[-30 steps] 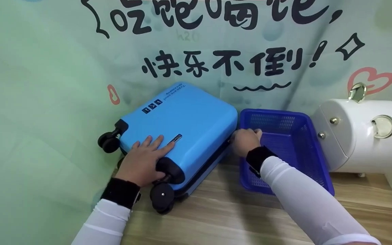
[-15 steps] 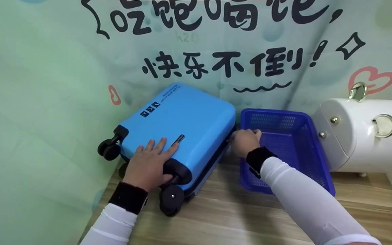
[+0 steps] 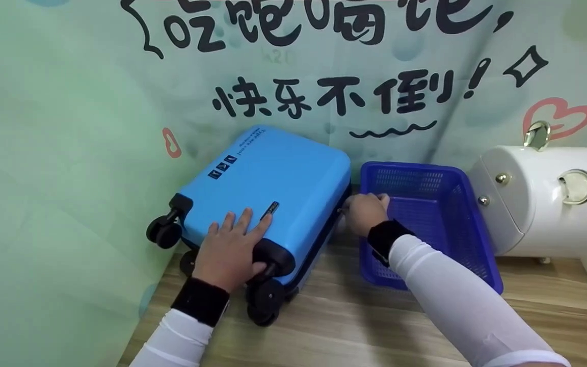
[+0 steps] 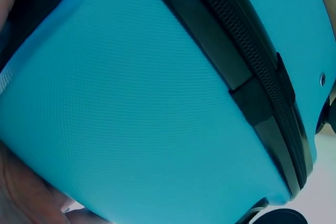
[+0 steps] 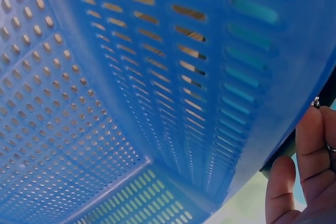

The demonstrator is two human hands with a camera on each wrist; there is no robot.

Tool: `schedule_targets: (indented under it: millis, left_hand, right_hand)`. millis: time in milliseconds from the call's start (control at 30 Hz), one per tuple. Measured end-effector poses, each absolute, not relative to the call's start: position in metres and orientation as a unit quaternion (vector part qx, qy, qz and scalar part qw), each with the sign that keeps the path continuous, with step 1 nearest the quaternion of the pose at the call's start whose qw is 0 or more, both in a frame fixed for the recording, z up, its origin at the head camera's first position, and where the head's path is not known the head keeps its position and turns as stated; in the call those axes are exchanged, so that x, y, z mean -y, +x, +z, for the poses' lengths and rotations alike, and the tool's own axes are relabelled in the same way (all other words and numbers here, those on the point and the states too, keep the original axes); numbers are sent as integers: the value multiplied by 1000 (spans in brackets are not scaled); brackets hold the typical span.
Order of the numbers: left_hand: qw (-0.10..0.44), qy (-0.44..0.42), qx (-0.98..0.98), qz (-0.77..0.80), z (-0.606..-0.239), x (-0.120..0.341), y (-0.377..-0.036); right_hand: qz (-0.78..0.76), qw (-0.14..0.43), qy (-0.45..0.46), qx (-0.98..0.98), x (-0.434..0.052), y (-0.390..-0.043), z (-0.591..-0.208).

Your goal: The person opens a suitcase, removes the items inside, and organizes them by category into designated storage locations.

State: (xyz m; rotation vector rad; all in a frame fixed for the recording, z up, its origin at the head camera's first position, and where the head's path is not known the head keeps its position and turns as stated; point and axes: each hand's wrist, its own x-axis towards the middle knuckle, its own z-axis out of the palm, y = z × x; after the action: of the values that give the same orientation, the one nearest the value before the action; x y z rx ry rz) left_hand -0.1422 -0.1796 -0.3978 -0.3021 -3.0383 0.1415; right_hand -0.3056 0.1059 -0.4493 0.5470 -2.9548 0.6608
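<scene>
Plainly, with the left hand [image 3: 230, 250] pressing flat on the blue suitcase [image 3: 278, 188] and the right hand [image 3: 365, 213] gripping the purple basket [image 3: 426, 224] rim, the wheeled case might roll off the surface [image 3: 354, 326].

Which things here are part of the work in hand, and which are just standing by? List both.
In hand:
blue suitcase, left hand flat on its shell
zipper pull, pinched by right hand

Standing by:
blue basket
white case
green backdrop
</scene>
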Motion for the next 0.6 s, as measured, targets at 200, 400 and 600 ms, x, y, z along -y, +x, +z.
schedule_targets:
  millis: [200,400,600]
  left_hand:
    - [52,-86,993,57,-400,171,-140]
    - [68,-77,993,57,-403,164,-140]
    - [93,-72,991,65,-405,158,-138]
  right_hand:
    - [223,41,180,957,-104,-306,-452]
    - [210,48,189,958,-101,-304,-451]
    - [199,33,185,962,-100,-303,-449]
